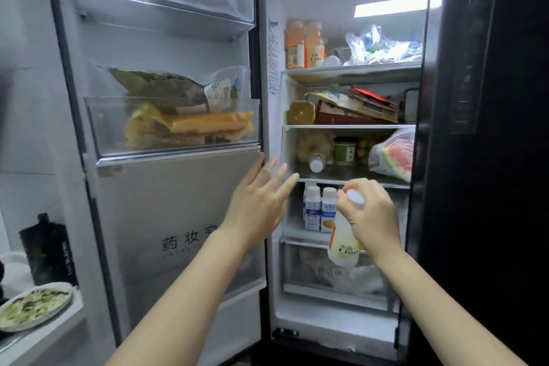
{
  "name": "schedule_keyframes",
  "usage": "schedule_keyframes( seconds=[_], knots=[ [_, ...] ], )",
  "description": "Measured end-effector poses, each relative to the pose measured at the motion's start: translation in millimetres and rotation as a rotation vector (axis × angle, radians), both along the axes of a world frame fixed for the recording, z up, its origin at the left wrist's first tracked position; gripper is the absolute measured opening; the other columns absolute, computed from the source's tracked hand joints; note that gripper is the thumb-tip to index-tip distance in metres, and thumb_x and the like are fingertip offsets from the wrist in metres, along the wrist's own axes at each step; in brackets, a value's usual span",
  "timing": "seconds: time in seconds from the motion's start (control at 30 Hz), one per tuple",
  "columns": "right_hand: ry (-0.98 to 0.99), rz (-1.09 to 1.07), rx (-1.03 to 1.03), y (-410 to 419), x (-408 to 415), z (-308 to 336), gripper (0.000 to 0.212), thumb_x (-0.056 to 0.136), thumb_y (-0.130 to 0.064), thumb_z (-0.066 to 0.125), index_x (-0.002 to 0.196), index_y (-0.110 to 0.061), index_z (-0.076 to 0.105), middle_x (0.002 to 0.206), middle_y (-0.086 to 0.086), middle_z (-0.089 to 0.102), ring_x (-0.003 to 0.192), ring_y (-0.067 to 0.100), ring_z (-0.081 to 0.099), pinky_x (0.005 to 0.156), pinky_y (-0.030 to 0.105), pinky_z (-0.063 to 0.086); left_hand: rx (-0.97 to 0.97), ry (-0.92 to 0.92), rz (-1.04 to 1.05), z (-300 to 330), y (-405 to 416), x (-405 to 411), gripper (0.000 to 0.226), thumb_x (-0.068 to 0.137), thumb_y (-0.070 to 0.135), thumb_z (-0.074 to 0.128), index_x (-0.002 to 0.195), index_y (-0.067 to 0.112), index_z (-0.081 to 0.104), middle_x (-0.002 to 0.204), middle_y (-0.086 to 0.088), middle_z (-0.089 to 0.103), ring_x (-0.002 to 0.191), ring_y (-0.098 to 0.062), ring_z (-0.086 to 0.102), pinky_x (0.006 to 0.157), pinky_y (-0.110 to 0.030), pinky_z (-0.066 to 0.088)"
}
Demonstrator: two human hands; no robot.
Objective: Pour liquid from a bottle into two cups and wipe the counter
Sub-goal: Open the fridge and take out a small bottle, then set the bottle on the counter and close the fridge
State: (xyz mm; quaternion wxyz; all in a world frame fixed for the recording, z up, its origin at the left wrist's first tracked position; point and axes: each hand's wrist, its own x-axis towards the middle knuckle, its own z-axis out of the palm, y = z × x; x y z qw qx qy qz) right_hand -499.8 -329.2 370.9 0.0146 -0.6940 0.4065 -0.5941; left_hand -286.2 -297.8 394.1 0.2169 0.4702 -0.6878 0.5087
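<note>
I stand before an open fridge. My right hand (371, 212) grips a pale yellow drink bottle (343, 244) with a white cap near its neck, holding it just in front of the lower shelf. My left hand (258, 202) is open with fingers spread, reaching toward the inner edge of the open fridge door (178, 217). No cups are in view.
Two orange juice bottles (304, 44) stand on the top shelf. Two small white bottles (319, 211) sit behind the held bottle. Shelves hold bags and packages. A counter at the lower left carries a plate of food (34, 306) and a dark pouch (49, 249).
</note>
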Motion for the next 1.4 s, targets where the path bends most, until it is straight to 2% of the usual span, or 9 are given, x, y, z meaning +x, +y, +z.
schedule_keyframes(
  seconds=[0.1,0.2,0.33,0.5,0.67,0.87,1.1,1.27,1.4],
  knots=[
    [-0.029,0.079,0.066,46.1,11.7,-12.2,0.016,0.081,-0.038,0.064,0.078,-0.025,0.056,0.084,-0.006,0.057,0.081,0.011,0.053,0.069,0.03,0.043,0.074,0.07,0.002,-22.0,35.3,9.6,0.053,0.072,0.022,0.071,0.125,0.017,0.061,0.134,-0.011,0.057,0.128,-0.032,0.049,0.11,-0.055,0.031],
    [-0.042,0.195,0.121,91.5,31.2,-25.3,0.017,0.079,-0.042,0.065,0.076,-0.027,0.057,0.082,-0.011,0.059,0.083,0.0,0.053,0.068,0.011,0.038,0.146,0.394,-0.145,-48.4,83.2,9.5,0.04,0.092,0.035,0.052,0.127,0.016,0.059,0.135,-0.008,0.056,0.131,-0.028,0.046,0.111,-0.052,0.032],
    [-0.064,0.419,0.22,142.8,62.1,-45.4,0.011,0.084,-0.039,0.062,0.078,-0.031,0.058,0.081,-0.011,0.06,0.083,0.003,0.057,0.068,0.011,0.041,0.439,0.733,-0.32,-92.9,159.3,5.7,0.053,0.097,0.058,0.025,0.141,0.033,0.037,0.145,0.015,0.041,0.139,-0.002,0.029,0.116,-0.041,0.025],
    [-0.078,0.651,0.348,191.4,98.0,-65.6,0.009,0.088,-0.033,0.062,0.079,-0.03,0.059,0.083,-0.012,0.062,0.083,0.007,0.059,0.069,0.014,0.044,0.575,0.854,-0.367,-130.6,233.0,7.6,0.056,0.091,0.063,0.038,0.142,0.051,0.017,0.143,0.036,0.032,0.133,0.012,0.029,0.114,-0.029,0.022],
    [-0.032,0.822,0.437,235.0,142.4,-83.3,0.018,0.076,-0.045,0.065,0.084,-0.031,0.057,0.086,-0.012,0.061,0.082,0.004,0.058,0.068,0.012,0.045,0.459,1.041,-0.225,-149.8,298.9,33.5,0.061,0.08,0.059,0.06,0.131,0.063,0.027,0.126,0.042,0.044,0.114,0.015,0.047,0.089,-0.017,0.045],
    [0.14,1.135,0.599,282.8,204.8,-111.6,0.031,0.07,-0.048,0.075,0.092,-0.033,0.058,0.091,-0.015,0.062,0.086,0.002,0.059,0.068,0.012,0.046,0.313,1.284,0.123,-183.6,377.7,64.9,0.051,0.071,0.06,0.066,0.116,0.059,0.044,0.113,0.037,0.054,0.101,0.013,0.054,0.078,-0.01,0.044],
    [0.345,1.571,0.769,330.7,248.5,-150.2,0.035,0.069,-0.044,0.071,0.102,-0.037,0.062,0.106,-0.02,0.065,0.097,0.0,0.061,0.076,0.017,0.05,0.027,1.553,0.562,-229.9,466.1,63.3,0.06,0.061,0.06,0.069,0.116,0.057,0.045,0.11,0.034,0.059,0.096,0.011,0.058,0.083,-0.019,0.049],
    [0.572,1.787,0.834,373.8,264.2,-198.2,0.024,0.077,-0.013,0.073,0.098,-0.022,0.065,0.096,-0.002,0.071,0.089,0.002,0.065,0.075,0.021,0.051,-0.272,1.706,0.891,-264.8,528.6,26.6,0.055,0.059,0.06,0.068,0.108,0.061,0.042,0.106,0.027,0.062,0.095,0.009,0.058,0.081,-0.017,0.048],
    [0.838,1.954,0.826,416.1,261.1,-236.8,0.028,0.08,-0.005,0.071,0.097,-0.025,0.064,0.098,-0.002,0.069,0.082,0.0,0.064,0.074,0.021,0.051,-0.52,1.762,1.12,-289.8,575.8,-9.5,0.062,0.068,0.041,0.075,0.122,0.043,0.044,0.122,0.018,0.054,0.109,-0.002,0.056,0.09,-0.027,0.048]
  ],
)
